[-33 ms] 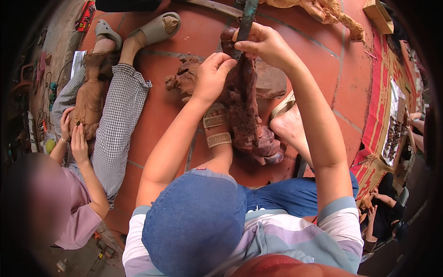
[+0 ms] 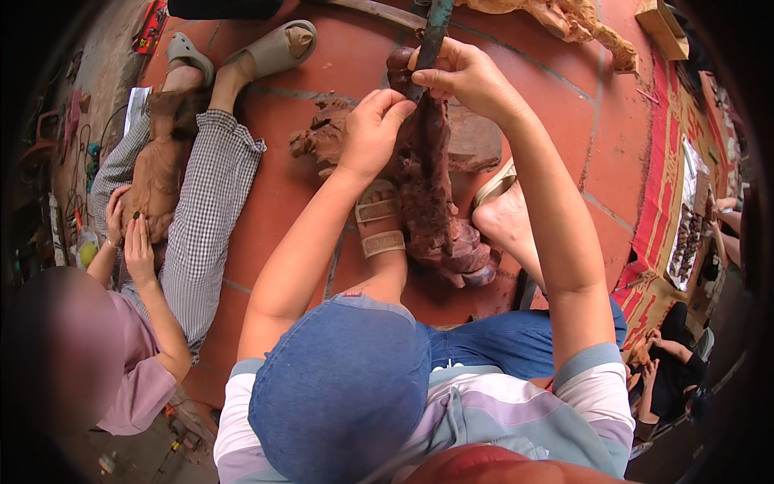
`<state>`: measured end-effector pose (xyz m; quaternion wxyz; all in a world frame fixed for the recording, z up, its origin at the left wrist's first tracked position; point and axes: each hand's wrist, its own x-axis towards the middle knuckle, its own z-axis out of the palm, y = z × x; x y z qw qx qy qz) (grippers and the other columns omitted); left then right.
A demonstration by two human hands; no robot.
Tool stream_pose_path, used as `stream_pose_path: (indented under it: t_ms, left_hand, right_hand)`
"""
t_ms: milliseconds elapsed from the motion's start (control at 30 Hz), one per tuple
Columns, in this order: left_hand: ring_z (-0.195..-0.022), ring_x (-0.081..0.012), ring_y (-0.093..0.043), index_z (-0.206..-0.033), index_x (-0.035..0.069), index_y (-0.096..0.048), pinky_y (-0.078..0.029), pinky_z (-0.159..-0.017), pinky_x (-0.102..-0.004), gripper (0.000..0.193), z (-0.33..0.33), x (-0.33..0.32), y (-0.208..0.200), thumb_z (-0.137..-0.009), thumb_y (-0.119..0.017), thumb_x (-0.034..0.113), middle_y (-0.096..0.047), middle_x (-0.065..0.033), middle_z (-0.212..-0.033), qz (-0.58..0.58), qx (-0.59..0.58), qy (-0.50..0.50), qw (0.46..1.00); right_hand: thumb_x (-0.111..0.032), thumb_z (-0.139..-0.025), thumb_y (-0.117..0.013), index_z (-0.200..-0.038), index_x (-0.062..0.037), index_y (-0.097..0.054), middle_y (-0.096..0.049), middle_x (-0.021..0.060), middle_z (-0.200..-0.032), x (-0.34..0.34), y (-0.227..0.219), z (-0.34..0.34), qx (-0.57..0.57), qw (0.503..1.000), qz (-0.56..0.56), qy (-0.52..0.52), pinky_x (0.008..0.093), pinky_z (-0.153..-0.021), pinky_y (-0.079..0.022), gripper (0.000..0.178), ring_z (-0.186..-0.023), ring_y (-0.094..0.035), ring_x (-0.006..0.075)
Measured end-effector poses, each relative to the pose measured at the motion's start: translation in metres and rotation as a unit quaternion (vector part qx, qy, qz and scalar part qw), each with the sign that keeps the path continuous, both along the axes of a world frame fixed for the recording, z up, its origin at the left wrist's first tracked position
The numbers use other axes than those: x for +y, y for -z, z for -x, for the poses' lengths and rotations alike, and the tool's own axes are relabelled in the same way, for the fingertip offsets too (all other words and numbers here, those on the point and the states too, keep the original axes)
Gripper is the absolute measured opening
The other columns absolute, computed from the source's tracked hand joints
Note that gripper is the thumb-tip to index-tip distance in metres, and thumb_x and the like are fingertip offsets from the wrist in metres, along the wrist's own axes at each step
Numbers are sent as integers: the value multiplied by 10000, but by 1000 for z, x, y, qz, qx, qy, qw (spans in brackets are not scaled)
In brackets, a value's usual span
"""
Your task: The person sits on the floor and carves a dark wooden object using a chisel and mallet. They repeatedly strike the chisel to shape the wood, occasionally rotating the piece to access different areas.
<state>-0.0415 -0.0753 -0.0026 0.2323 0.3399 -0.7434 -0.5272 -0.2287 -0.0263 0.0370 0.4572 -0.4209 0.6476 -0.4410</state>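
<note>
Between the person's feet (image 2: pixel 501 216) is the reddish-brown wood carving (image 2: pixel 427 210), the right hand (image 2: pixel 472 77) pinching a flat blade-like tool (image 2: pixel 436 36) at its top, the left hand (image 2: pixel 371 129) narrowed alongside, hold unclear, nothing visibly shifted, suggesting steady work.

This place is most likely a workshop for wood carving. On the red tiled floor (image 2: pixel 556 129) there is a dark carved piece of wood (image 2: pixel 426 189), and near the far edge a paler carving (image 2: pixel 564 20). A seated co-worker (image 2: pixel 153 339) has a carved figure (image 2: pixel 156 179); cables and small items (image 2: pixel 93 150) crowd the left edge.
</note>
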Motion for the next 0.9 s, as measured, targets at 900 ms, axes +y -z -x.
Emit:
stream_pose_path:
  t_ms: [900]
  left_hand:
    - [-806,-162,-593,-911,-12,-650,-464,-760,-290,222,-7,2,13,-914,-685,207,-620,-61,-861,-76,65,-46,994]
  right_hand:
    - [-137,-882,-721,-1136,-86,-642,-686,-30,-965,-5,-9,-8,6,999,15,-39,207,-666,-517,270,-783,-604,41]
